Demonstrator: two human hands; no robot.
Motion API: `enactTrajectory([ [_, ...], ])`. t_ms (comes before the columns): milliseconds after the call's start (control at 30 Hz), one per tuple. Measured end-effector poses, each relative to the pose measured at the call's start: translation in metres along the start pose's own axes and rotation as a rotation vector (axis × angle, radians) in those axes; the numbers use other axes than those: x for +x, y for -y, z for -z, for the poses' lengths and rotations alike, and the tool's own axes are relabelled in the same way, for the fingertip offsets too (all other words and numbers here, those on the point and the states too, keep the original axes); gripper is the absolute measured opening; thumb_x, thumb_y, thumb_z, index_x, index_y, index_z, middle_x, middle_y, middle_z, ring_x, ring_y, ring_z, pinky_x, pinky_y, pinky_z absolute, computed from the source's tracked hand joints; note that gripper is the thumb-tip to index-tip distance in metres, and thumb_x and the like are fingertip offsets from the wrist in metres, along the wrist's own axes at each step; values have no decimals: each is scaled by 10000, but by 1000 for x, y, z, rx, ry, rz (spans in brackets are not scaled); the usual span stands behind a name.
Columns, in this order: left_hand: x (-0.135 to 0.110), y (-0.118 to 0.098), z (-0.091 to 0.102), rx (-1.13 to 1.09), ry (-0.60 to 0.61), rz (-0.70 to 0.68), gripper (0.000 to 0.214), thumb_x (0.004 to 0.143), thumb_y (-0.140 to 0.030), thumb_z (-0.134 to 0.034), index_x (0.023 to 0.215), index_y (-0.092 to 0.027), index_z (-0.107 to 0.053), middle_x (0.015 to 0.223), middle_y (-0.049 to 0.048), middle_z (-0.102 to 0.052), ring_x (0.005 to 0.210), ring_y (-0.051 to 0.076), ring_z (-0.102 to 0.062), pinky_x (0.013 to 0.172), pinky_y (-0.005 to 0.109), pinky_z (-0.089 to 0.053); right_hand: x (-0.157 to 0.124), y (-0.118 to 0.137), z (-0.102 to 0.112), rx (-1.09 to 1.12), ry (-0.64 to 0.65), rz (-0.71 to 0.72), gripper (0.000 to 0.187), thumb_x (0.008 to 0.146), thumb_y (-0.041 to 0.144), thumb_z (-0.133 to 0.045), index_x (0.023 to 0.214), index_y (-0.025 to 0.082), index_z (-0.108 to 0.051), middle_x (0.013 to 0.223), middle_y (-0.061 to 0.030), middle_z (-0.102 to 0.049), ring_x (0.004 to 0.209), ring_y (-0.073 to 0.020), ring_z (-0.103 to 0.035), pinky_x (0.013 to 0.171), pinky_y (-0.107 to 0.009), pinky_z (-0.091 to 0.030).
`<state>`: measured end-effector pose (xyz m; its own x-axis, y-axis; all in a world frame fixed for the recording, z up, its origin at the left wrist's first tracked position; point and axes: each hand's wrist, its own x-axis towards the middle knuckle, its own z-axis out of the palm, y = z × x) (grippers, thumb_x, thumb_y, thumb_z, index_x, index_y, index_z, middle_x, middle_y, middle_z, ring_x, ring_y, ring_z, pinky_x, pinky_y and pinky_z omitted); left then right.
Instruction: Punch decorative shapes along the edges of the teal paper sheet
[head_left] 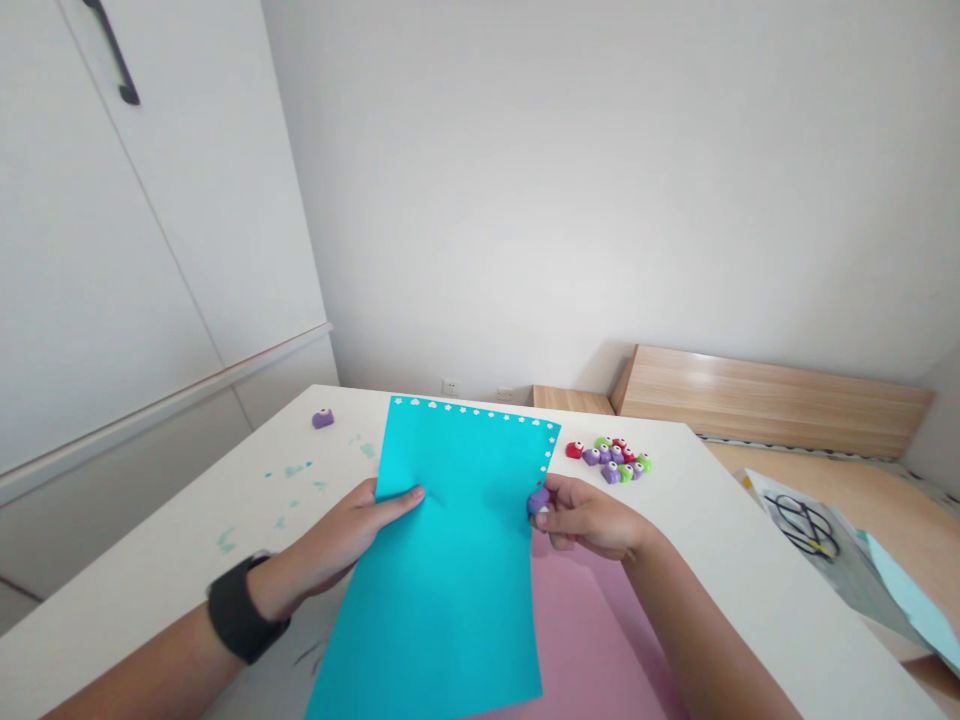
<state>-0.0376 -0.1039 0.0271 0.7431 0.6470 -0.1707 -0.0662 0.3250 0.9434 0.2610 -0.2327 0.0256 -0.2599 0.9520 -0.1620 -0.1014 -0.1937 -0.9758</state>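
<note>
a room at home, i'd say.
my white bench [750, 560] faces plain walls, a wardrobe door [150, 200], a wooden bed frame [772, 395].

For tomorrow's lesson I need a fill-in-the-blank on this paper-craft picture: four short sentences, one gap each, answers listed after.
1. The left hand holds the turquoise sheet; its wrist wears a band coloured ____.
2. The right hand pinches a small punch coloured ____ at the sheet's right edge.
3. Beneath it lies a lower sheet coloured ____.
4. The pile of punches sits on the table to the sheet's ____ side.

Missing words: black; purple; pink; right.
</note>
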Motion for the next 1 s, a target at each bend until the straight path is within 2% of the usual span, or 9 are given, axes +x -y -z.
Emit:
enactTrajectory([
  [67, 0, 1, 0, 2, -7, 3, 664, 825, -436, -716, 1427, -273, -488, 1402, 95, -579, 1245, 365, -566, 1013, 517, -496, 1, 0, 3, 17, -25, 11, 381, 703, 357, -833, 925, 191, -571, 793, 25, -556, 522, -58, -423, 468, -220, -274],
  [200, 1, 2, 2, -3, -7, 6, 649, 822, -436, -718, 1416, -289, -503, 1406, 84, -575, 1239, 362, -573, 1009, 514, -500, 6, -1, 6, 26, -122, 15, 419, 727, 382, -807, 1030, 186, -593, 734, 18, -600, 488, -60, -427, 417, -213, -198],
  [300, 2, 4, 3, 1, -5, 10, 642, 813, -436, -727, 1402, -285, -522, 1398, 82, -583, 1223, 367, -585, 1005, 519, -502, 11, -4, 6, 61, -185, 7, 425, 707, 369, -821, 1020, 169, -614, 681, 23, -593, 490, -60, -421, 413, -214, -158],
  [500, 2, 3, 3, 10, 2, 9, 608, 834, -424, -707, 1392, -259, -532, 1400, 86, -581, 1222, 370, -585, 995, 516, -514, 15, -10, 4, 161, -292, -16, 518, 656, 370, -854, 1088, 202, -624, 822, 11, -628, 515, -51, -475, 432, -210, -171],
  [600, 2, 3, 4, 14, -11, 12, 627, 826, -426, -714, 1400, -260, -523, 1412, 88, -569, 1228, 368, -580, 992, 506, -517, 15, -11, 4, 186, -295, -29, 532, 664, 385, -856, 1109, 216, -620, 831, 13, -630, 516, -54, -486, 438, -209, -196],
  [800, 4, 7, 6, -5, -24, 22, 683, 781, -455, -750, 1404, -293, -522, 1384, 84, -596, 1212, 369, -594, 999, 514, -506, 17, -10, 3, 220, -276, -47, 382, 744, 410, -811, 1007, 170, -672, 748, 0, -622, 554, -62, -490, 514, -204, -342],
  [900, 3, 6, 6, 0, -35, 34, 704, 773, -464, -754, 1412, -292, -515, 1365, 85, -613, 1206, 373, -598, 992, 513, -511, 17, -8, 2, 216, -258, -32, 354, 757, 424, -799, 958, 155, -689, 718, -6, -616, 553, -66, -485, 517, -204, -351],
  [1000, 2, 5, 6, 6, -30, 42, 690, 786, -458, -742, 1413, -280, -515, 1360, 90, -615, 1206, 377, -596, 990, 511, -513, 17, -8, 3, 187, -258, -22, 349, 722, 397, -828, 913, 139, -693, 686, -7, -613, 541, -65, -476, 473, -199, -307],
])
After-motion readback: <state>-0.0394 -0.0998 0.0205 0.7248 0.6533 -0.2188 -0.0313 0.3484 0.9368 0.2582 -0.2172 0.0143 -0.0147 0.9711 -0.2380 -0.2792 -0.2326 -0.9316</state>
